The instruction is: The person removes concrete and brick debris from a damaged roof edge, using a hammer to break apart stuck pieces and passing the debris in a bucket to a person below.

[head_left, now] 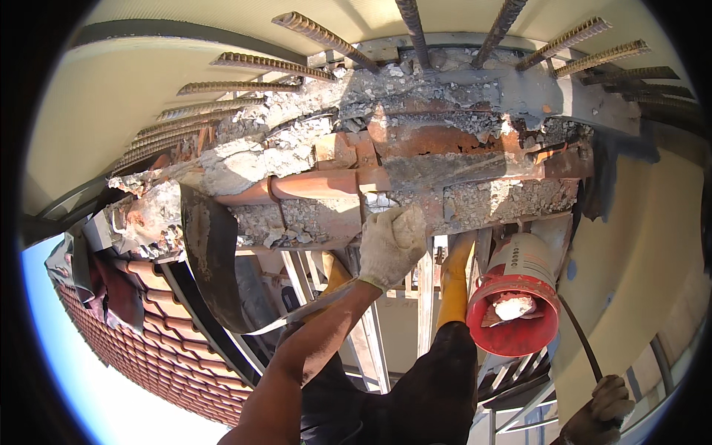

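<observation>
My left hand (391, 248), in a pale work glove, rests at the front edge of the broken masonry ledge (475, 200). Its fingers are curled, and what they hold, if anything, is hard to make out. Beside it runs a length of orange clay tile (315, 185), partly bedded in crumbled mortar. At the lower right, my gloved right hand (601, 409) is closed around a thin dark strap (581, 335) that reaches up to the bucket. This bucket (512, 348), red inside with a pale outer wall, hangs tilted and has pale rubble chunks (513, 305) in it.
Rusty rebar rods (326, 41) jut from the ledge's far side. A bent dark sheet strip (210, 256) curls down at the left, above a tiled roof (159, 326). Below are metal rails (425, 304) and my yellow boots (454, 285). A beige wall (638, 245) stands right.
</observation>
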A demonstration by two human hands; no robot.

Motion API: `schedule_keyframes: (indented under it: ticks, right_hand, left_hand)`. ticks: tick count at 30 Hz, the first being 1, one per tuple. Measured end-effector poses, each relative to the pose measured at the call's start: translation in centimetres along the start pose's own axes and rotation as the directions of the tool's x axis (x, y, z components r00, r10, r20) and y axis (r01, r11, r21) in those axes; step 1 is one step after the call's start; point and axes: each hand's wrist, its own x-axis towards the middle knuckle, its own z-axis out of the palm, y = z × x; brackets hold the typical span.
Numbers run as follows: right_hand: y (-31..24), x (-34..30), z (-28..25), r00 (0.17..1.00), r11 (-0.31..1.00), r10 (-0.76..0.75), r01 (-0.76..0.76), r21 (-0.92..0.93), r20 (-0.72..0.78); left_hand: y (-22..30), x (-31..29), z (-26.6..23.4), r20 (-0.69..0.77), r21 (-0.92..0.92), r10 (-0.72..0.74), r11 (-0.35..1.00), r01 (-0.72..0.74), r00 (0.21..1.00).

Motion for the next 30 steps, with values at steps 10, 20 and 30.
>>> schedule_keyframes:
  ticks: [10, 20, 30]
  right_hand:
    - [-4.7, 3.4, 2.4, 0.993, 0.983, 0.009, -0.030, -0.184, -0.119]
    - [10.4, 10.8, 10.0, 0.665, 0.807, -0.006, 0.444, -0.389, 0.747]
    - [12.0, 18.4, 22.2, 0.300, 0.534, 0.274, 0.743, -0.404, 0.914]
  left_hand:
    - [4.7, -17.7, 26.1, 0.559, -0.166, 0.403, 0.910, -0.379, 0.724]
    - [2.8, -13.6, 19.1, 0.696, -0.289, 0.180, 0.956, 0.042, 0.696]
    - [-7.5, -8.4, 11.0, 0.353, -0.351, -0.239, 0.862, 0.365, 0.905]
